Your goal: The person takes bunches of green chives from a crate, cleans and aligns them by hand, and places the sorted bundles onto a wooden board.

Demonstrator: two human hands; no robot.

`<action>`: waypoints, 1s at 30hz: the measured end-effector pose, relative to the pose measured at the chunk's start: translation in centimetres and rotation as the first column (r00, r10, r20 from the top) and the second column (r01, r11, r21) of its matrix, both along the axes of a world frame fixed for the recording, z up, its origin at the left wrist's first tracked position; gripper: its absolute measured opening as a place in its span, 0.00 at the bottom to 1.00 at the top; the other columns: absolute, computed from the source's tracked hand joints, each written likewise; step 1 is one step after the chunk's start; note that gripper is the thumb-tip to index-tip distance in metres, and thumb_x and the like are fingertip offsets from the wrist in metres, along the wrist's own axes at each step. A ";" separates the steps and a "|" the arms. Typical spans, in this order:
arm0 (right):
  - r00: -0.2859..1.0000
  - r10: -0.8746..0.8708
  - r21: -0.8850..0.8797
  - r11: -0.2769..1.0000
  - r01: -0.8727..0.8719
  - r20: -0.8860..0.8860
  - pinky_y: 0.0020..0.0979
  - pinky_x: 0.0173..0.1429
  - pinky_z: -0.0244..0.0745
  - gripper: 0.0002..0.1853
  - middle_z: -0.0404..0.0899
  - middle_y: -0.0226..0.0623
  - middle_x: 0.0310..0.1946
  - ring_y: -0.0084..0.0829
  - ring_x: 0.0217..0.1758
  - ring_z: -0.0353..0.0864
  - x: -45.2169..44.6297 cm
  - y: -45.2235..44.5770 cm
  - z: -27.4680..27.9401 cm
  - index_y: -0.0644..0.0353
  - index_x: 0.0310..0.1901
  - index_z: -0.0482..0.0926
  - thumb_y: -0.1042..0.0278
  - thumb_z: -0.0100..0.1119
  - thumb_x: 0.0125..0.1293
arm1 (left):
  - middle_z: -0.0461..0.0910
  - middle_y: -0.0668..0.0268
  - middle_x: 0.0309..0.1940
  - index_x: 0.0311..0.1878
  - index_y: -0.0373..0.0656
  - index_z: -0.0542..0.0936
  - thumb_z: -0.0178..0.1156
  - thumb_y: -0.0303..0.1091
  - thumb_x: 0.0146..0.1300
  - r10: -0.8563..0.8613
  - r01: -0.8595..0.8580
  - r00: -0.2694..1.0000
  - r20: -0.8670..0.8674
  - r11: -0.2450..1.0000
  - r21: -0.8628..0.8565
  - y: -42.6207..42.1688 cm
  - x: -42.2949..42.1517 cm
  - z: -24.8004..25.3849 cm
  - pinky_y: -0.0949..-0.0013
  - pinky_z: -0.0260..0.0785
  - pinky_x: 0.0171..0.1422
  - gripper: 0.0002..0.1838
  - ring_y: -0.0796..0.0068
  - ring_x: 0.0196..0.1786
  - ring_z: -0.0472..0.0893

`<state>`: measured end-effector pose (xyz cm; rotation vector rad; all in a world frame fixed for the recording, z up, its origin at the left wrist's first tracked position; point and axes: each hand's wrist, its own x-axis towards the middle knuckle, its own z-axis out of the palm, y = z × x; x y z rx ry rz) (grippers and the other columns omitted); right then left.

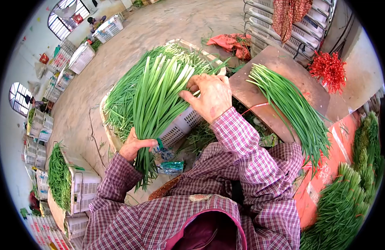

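Note:
My left hand [135, 146] is wrapped round the leafy lower part of a bunch of garlic chives [156, 93], whose pale stem ends point up and away from me. At the bunch's right side, my right hand [211, 95] has its thumb and curled fingers closed at the pale stems; the fingertips are partly hidden. Behind and beneath the bunch, a crate [182, 127] is heaped with more garlic chives [121, 100]. To the right, another bunch of garlic chives [290, 108] lies on a brown board [263, 79], with a thin red tie [256, 106] near it.
Red ties [328, 71] hang at the board's far right corner. Stacked crates [280, 29] stand behind it. Several chive bunches [338, 208] lie on orange sheeting [336, 141] at right. Another crate [85, 187] stands at left. Along the far wall, people work beside crates [109, 28].

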<state>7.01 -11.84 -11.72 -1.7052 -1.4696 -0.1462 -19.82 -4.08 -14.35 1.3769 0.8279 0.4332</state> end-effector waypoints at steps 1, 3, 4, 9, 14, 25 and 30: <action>0.996 0.039 -0.015 0.999 -0.040 -0.080 0.38 0.56 0.64 0.13 0.80 0.31 0.24 0.34 0.36 0.81 0.1 0.1 -0.1 0.54 0.29 0.82 0.53 0.66 0.53 | 0.81 0.61 0.28 0.45 0.36 0.77 0.70 0.20 0.48 -0.001 0.001 1.000 0.000 1.000 0.000 0.0 0.0 0.0 0.71 0.71 0.27 0.20 0.74 0.22 0.78; 0.982 0.072 0.043 0.997 -0.066 -0.174 0.38 0.53 0.65 0.09 0.79 0.31 0.22 0.34 0.33 0.80 0.4 0.5 -1.2 0.55 0.26 0.81 0.58 0.64 0.53 | 0.82 0.62 0.28 0.45 0.36 0.77 0.70 0.20 0.47 -0.008 0.008 1.000 0.011 1.000 0.004 0.0 0.0 0.1 0.71 0.71 0.27 0.19 0.74 0.22 0.78; 0.993 0.040 0.059 0.998 -0.033 -0.113 0.38 0.53 0.65 0.08 0.79 0.31 0.22 0.34 0.33 0.80 0.6 0.5 -1.4 0.54 0.26 0.81 0.60 0.63 0.53 | 0.82 0.62 0.28 0.45 0.36 0.77 0.70 0.20 0.47 -0.008 0.008 1.000 0.011 1.000 0.004 0.0 0.1 0.2 0.71 0.71 0.27 0.19 0.74 0.22 0.78; 0.974 -0.188 0.191 0.968 0.162 0.126 0.41 0.56 0.64 0.05 0.79 0.34 0.26 0.36 0.36 0.79 2.4 0.6 -1.2 0.53 0.26 0.79 0.63 0.62 0.51 | 0.82 0.62 0.29 0.48 0.37 0.76 0.70 0.20 0.47 -0.028 0.028 1.000 -0.004 0.999 -0.019 0.1 0.0 0.3 0.70 0.71 0.27 0.22 0.74 0.22 0.77; 0.879 -0.438 0.108 0.899 0.425 0.186 0.40 0.53 0.65 0.06 0.78 0.31 0.28 0.34 0.37 0.79 8.5 -1.0 -1.4 0.51 0.29 0.78 0.62 0.63 0.52 | 0.82 0.61 0.29 0.50 0.38 0.73 0.69 0.18 0.46 0.031 -0.031 1.000 0.001 0.999 -0.039 0.7 -1.7 -0.3 0.70 0.71 0.28 0.26 0.72 0.22 0.77; 0.953 -0.156 0.153 0.981 0.118 0.260 0.46 0.66 0.59 0.10 0.79 0.27 0.39 0.31 0.49 0.76 3.5 -2.7 1.9 0.45 0.38 0.82 0.54 0.67 0.56 | 0.81 0.60 0.30 0.52 0.38 0.73 0.68 0.15 0.45 0.010 -0.009 1.000 0.010 0.997 -0.073 1.2 -2.5 -0.6 0.70 0.70 0.26 0.28 0.71 0.23 0.78; 0.950 -0.011 0.032 0.999 0.001 0.313 0.48 0.69 0.52 0.11 0.82 0.31 0.33 0.34 0.49 0.77 -0.1 -0.8 1.4 0.49 0.38 0.83 0.53 0.65 0.58 | 0.79 0.60 0.27 0.54 0.38 0.72 0.67 0.17 0.44 -0.022 0.030 0.998 0.060 0.991 -0.129 0.8 -1.8 -0.8 0.69 0.69 0.27 0.29 0.70 0.22 0.76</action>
